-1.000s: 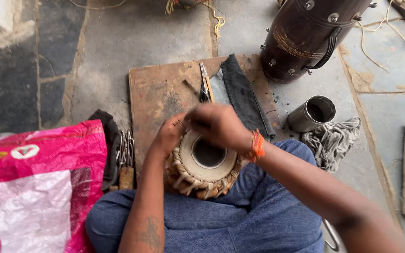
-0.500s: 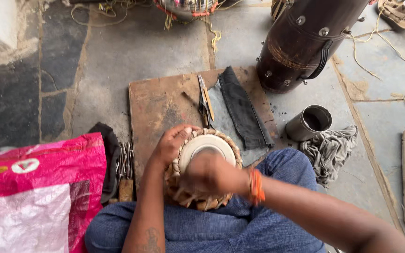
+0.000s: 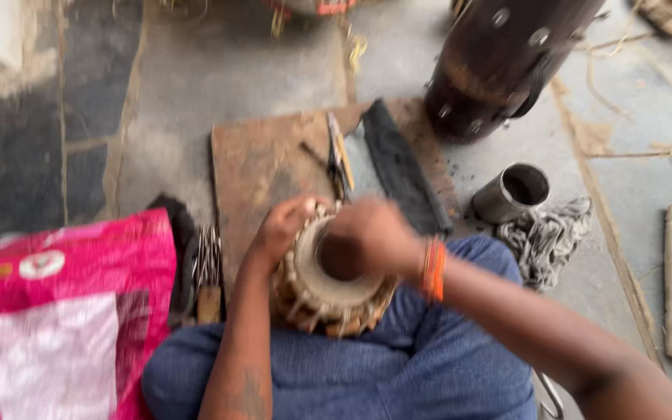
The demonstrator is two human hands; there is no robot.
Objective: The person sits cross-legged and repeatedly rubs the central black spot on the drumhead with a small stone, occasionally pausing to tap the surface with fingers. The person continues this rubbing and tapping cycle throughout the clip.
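Observation:
A small hand drum (image 3: pixel 316 292) with laced sides and a pale skin with a dark centre rests in my lap. My left hand (image 3: pixel 283 227) grips its far left rim and steadies it. My right hand (image 3: pixel 371 233), with an orange band at the wrist, is closed and pressed on the drumhead's right side; the frame is blurred, so I cannot see whether anything is in it.
A brown board (image 3: pixel 262 167) lies ahead with pliers (image 3: pixel 340 159) and a dark cloth (image 3: pixel 398 167). A large dark drum (image 3: pixel 499 62) stands at the back right, with a metal cup (image 3: pixel 513 192) and a grey rag (image 3: pixel 550 237) nearer. A pink sack (image 3: pixel 56 303) and some tools (image 3: pixel 208 272) are on the left.
My right hand has moved across the drumhead, from its near edge to its upper right side. The left hand keeps hold of the rim. The camera has shifted slightly.

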